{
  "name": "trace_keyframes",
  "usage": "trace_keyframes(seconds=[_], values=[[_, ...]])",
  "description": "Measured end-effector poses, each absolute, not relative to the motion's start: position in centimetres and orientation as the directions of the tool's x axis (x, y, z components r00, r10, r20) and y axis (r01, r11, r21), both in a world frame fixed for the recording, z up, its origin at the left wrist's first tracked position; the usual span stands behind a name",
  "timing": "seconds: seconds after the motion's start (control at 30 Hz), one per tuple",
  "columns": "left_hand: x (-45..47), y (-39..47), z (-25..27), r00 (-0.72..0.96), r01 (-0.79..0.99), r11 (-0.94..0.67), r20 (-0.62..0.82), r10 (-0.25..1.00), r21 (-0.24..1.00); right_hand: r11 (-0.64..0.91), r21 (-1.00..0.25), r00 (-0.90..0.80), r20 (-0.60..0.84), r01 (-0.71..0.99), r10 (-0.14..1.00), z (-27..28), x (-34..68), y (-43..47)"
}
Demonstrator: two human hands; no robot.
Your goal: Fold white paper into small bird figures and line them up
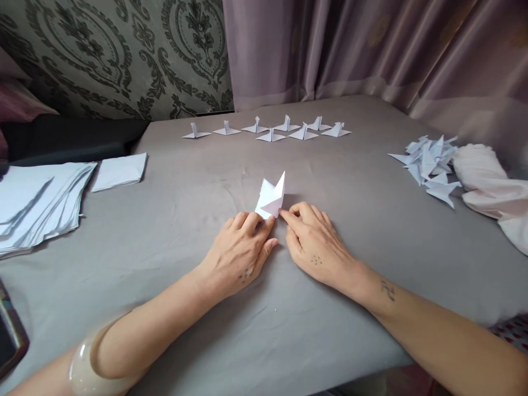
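A small sheet of white paper [270, 199], partly folded with one pointed flap standing up, rests on the grey cloth between my hands. My left hand [239, 247] has its fingers bent, the fingertips pressing the paper's lower edge while the thumb lies apart on the cloth. From the other side, the index fingertip of my right hand [315, 242] pinches down on the lower right corner. The other right fingers are curled, and their tips are partly hidden under the hand.
Several folded paper figures [304, 132] stand in rows at the back. More lie heaped [431, 159] at the right beside a pale crumpled cloth [482, 176]. At left are a large paper stack [41, 203], a smaller stack [119, 171] and a dark-screened device [10, 330].
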State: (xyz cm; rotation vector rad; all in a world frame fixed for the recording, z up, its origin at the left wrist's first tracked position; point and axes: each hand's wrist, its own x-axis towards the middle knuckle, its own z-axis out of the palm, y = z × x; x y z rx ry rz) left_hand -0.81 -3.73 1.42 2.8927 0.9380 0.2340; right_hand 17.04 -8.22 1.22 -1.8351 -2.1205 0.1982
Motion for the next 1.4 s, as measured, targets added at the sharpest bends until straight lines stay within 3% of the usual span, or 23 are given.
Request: trace_keyframes(seconds=[0.17, 0.4, 0.6, 0.8, 0.93, 1.07, 1.23, 1.4], values=[[-1.0, -3.4, 1.2, 0.772, 0.608, -0.774, 0.097, 0.628, 0.176, 0.16, -0.351, -0.109, 0.161, 0.922, 0.981, 1.2, 17.1, -8.0], [-1.2, -2.9, 1.4, 0.777, 0.596, -0.779, 0.104, 0.621, 0.194, 0.115, -0.498, -0.064, 0.118, 0.859, 0.991, 1.0, 17.4, -7.6], [-0.7, -3.7, 1.5, 0.767, 0.591, -0.79, 0.189, 0.613, 0.163, 0.144, -0.444, -0.088, 0.143, 0.885, 0.986, 1.2, 17.3, -7.8], [-0.8, -4.0, 1.5, 0.689, 0.666, -0.72, 0.21, 0.694, 0.193, 0.204, -0.356, -0.152, 0.169, 0.912, 0.974, 1.4, 17.3, -7.9], [-1.2, -3.4, 1.3, 0.595, 0.717, -0.645, 0.251, 0.764, 0.265, 0.188, -0.447, -0.138, 0.143, 0.874, 0.98, 1.4, 17.8, -7.5], [-1.3, -3.0, 1.0, 0.618, 0.695, -0.677, 0.279, 0.735, 0.244, 0.128, -0.571, -0.079, 0.11, 0.811, 0.991, 1.3, 18.1, -7.0], [-1.3, -2.9, 0.7, 0.657, 0.663, -0.719, 0.297, 0.693, 0.21, 0.164, -0.538, -0.088, 0.164, 0.827, 0.983, 1.1, 17.9, -7.0], [-1.4, -2.4, 0.5, 0.595, 0.664, -0.677, 0.325, 0.735, 0.317, 0.103, -0.575, 0.028, 0.216, 0.812, 0.976, 0.9, 17.7, -6.9]])
